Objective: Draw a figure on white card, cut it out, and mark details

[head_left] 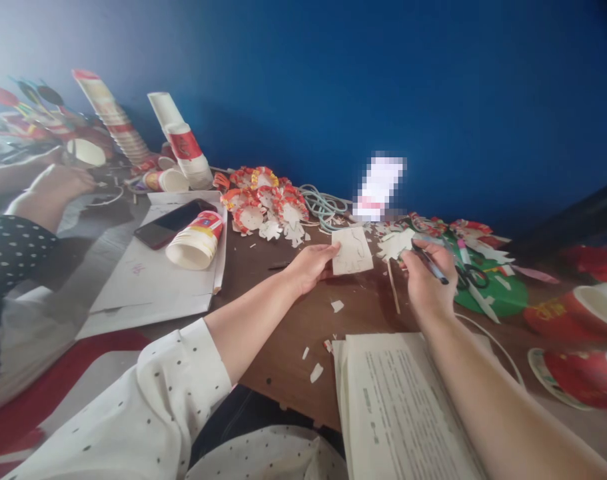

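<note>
Cream square paper (352,252), line-marked, is pinched by the left hand (312,269). The right hand (430,283) curls around a slim dark pen (436,269), fingertips at a jagged white paper cutout (395,244).

At centre, a card (353,252) in the left hand (310,267) was left of a pen (436,269) in the right hand (427,287). At lower right of centre, pages (393,400) lay on the table (278,333); at left, a phone (167,224) and cups (197,241) lay on papers (150,287).
</note>
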The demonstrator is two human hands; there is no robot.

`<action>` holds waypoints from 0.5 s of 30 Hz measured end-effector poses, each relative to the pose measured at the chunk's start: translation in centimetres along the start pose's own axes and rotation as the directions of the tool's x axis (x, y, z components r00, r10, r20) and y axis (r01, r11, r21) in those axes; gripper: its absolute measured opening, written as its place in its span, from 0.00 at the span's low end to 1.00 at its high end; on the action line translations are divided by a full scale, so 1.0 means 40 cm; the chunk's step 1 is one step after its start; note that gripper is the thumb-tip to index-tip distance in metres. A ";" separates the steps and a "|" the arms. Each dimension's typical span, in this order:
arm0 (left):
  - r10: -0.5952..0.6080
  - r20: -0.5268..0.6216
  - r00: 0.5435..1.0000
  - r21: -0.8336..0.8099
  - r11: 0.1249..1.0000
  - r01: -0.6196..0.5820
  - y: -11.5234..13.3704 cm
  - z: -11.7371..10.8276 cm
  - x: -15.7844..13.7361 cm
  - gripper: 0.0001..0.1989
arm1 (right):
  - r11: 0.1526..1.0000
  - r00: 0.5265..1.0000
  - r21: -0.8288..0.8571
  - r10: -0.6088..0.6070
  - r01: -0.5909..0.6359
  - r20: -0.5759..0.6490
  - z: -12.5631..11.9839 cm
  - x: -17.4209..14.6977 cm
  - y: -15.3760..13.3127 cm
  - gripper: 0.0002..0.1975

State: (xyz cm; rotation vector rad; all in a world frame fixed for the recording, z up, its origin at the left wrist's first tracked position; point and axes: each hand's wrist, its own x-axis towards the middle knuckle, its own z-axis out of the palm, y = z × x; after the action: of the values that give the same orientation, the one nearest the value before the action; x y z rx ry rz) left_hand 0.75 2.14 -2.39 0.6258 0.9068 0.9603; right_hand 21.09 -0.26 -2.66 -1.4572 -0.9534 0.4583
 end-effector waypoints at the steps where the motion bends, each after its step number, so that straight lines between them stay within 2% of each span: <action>1: 0.008 0.008 1.000 0.002 1.000 -0.008 0.000 0.000 0.000 0.09 | 1.000 1.000 -0.026 -0.008 0.009 0.014 0.001 -0.003 0.001 0.20; 5: 0.000 0.089 0.996 0.028 1.000 -0.003 0.001 -0.005 0.000 0.07 | 0.989 0.995 -0.132 -0.055 0.065 0.078 0.003 -0.014 0.013 0.18; 10: -0.025 0.176 0.984 0.077 0.997 0.011 0.002 -0.017 0.004 0.06 | 0.974 0.985 -0.211 -0.052 0.086 0.162 0.004 -0.011 0.036 0.18; 13: 0.018 0.178 0.984 0.101 0.994 -0.036 -0.002 -0.021 0.008 0.05 | 0.959 0.972 -0.251 -0.071 0.128 0.224 0.003 -0.012 0.038 0.16; 15: 0.075 0.139 0.987 0.137 0.986 -0.094 -0.007 -0.022 0.012 0.05 | 0.946 0.961 -0.279 -0.091 0.165 0.260 0.000 -0.018 0.032 0.16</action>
State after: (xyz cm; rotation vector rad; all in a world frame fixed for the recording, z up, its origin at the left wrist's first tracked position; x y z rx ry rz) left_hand 0.23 2.50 -3.24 0.8473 0.8395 0.9227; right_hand 21.03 -0.67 -4.08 -1.6209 -1.3546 0.4159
